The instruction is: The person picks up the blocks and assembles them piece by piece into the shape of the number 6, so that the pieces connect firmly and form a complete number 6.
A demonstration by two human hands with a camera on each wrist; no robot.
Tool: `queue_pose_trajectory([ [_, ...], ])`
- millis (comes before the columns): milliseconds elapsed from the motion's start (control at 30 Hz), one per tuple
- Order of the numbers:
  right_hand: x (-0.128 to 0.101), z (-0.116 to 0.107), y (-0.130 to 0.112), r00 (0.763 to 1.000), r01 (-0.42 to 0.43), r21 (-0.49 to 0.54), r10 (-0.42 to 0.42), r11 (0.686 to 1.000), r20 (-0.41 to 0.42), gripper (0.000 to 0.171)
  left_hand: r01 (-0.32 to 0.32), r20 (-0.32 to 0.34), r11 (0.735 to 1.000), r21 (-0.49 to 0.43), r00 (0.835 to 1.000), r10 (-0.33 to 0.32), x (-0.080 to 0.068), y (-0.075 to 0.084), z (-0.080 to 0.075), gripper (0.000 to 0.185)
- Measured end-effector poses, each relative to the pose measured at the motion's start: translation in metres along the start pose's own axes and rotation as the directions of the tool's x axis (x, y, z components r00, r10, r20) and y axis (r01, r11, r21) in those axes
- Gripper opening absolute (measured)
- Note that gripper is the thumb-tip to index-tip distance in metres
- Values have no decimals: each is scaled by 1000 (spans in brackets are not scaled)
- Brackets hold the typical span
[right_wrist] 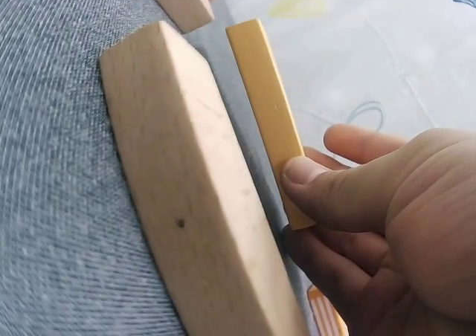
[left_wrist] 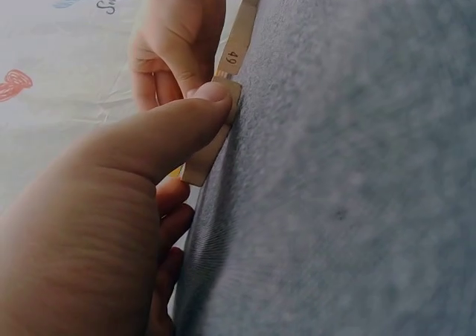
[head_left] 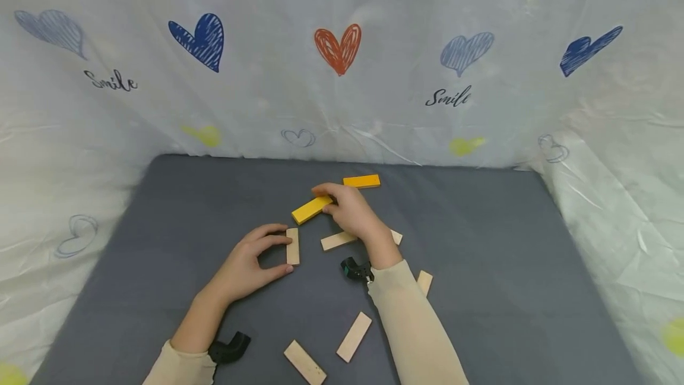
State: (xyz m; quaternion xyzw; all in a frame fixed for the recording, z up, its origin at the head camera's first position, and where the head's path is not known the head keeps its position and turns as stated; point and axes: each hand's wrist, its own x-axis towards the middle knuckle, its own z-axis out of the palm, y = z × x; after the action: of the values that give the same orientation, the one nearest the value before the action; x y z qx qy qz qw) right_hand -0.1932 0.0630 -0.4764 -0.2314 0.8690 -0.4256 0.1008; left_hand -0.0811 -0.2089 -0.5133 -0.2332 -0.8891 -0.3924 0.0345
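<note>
My left hand (head_left: 246, 263) holds a plain wooden block (head_left: 293, 247) between thumb and fingers, the thumb at its near end. In the left wrist view that block (left_wrist: 204, 161) lies low along the grey cloth, partly covered by the thumb. My right hand (head_left: 352, 210) pinches one end of a yellow block (head_left: 310, 211), whose other end points toward the left hand. The right wrist view shows the thumb pressed on the face of this yellow block (right_wrist: 264, 98). A second, orange-yellow block (head_left: 361, 181) lies just beyond the right hand.
A plain block (head_left: 336, 241) lies below the right hand, and another's end (head_left: 396, 237) shows past the wrist. Beside the right sleeve is a partly hidden block (head_left: 424, 282). Two more blocks, one (head_left: 354, 337) and another (head_left: 304, 362), lie nearer. A white printed curtain (head_left: 267, 106) hangs behind.
</note>
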Motion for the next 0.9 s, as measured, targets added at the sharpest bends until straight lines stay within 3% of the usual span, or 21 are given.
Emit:
queue_pose_trajectory([
  [267, 3, 2, -1, 1000, 17, -6, -17, 1000, 22, 42, -7, -19, 1000, 23, 1000, 8, -2, -2, -3, 56],
  [533, 0, 1, 9, 1000, 9, -60, -8, 998, 16, 40, 2, 15, 999, 40, 1000, -3, 4, -4, 2, 55],
  [900, 1, 4, 4, 1000, 13, -71, -11, 997, 26, 40, 35, 16, 998, 53, 999, -36, 1, -2, -1, 55],
])
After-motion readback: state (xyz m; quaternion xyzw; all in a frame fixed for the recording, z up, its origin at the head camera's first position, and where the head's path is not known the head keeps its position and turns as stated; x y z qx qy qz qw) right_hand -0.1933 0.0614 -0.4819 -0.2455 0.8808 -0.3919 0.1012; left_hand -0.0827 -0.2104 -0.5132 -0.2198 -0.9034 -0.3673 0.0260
